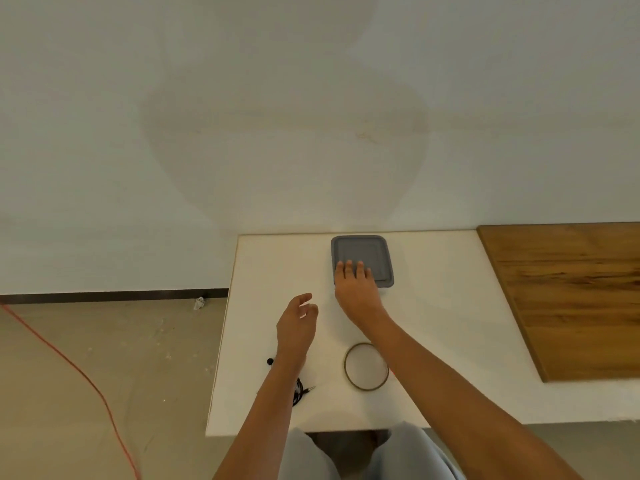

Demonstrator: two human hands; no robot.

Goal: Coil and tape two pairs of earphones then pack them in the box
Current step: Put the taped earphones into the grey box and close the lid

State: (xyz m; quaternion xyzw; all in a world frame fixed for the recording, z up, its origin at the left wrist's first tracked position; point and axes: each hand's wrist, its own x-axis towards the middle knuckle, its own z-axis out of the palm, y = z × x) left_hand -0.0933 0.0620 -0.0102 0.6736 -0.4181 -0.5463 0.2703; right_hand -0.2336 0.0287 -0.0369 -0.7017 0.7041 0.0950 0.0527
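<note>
Bare unfinished room, blank wall [277, 98], dusty concrete floor [104, 358]

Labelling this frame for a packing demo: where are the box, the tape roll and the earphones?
box [372, 249], head view, bare far part of its grey lid
tape roll [345, 367], head view, left edge of the ring
earphones [298, 393], head view, the bunched black cord
</note>
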